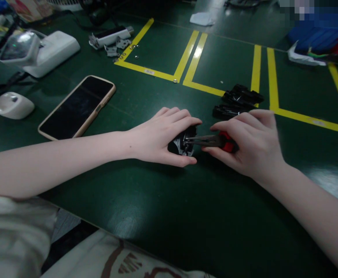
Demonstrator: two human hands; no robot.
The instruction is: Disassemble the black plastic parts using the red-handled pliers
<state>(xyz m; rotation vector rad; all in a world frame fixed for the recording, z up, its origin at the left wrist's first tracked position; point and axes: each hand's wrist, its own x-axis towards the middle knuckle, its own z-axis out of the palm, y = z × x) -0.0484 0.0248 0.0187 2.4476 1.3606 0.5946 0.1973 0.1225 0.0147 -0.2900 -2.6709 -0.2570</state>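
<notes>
My left hand (173, 133) is closed around a small black plastic part (183, 143) that has some grey metal on it, keeping it low over the green tabletop. Between thumb and fingers, my right hand (248, 141) grips needle-nose pliers (212, 140) with red handles. The jaw tips point left and meet the part near its middle. Whether they pinch a piece of it is too small to tell. Just beyond my right hand lie several more black plastic parts (238, 101).
A phone (78, 108) in a tan case lies left of my hands, near a white mouse-like device (12, 105) and a white stand-like device (51, 50). Metal pieces (117, 44) and small rings sit by the yellow tape (157, 73). Blue material (322, 33) is at far right.
</notes>
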